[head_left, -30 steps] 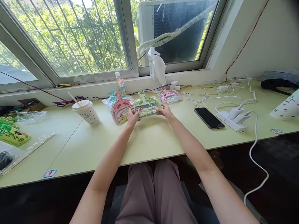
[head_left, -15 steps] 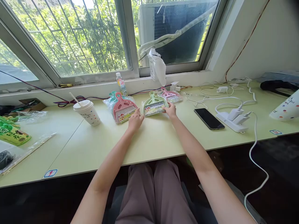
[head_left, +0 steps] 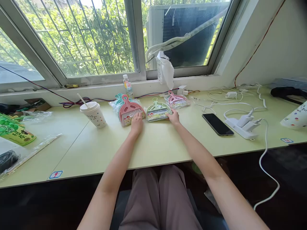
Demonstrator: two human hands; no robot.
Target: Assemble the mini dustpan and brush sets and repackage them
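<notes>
A pink dustpan and brush set [head_left: 129, 112] in clear wrap lies on top of a teal set [head_left: 118, 98], mostly hidden beneath it. My left hand [head_left: 137, 123] rests on the pink set's lower right corner, its fingers laid over the packaging. To the right, a green dustpan and brush set [head_left: 157, 111] lies with its handle pointing towards the window. My right hand [head_left: 174, 117] pinches this green set at its right edge. Behind that hand is another wrapped pink set [head_left: 177, 100], touched by neither hand.
A lidded paper cup [head_left: 94, 115] with a straw stands left, and a bottle [head_left: 128, 87] is by the sill. Right of my hands lie a phone [head_left: 217, 124] and a power strip [head_left: 241, 128] with white cables. A green snack bag [head_left: 18, 131] lies far left on the table [head_left: 153, 147].
My left hand has shifted onto the pink set's front, fingers flatter over it. The green set has moved slightly left, closer to the pink one, with my right hand still on it. The view has turned slightly.
</notes>
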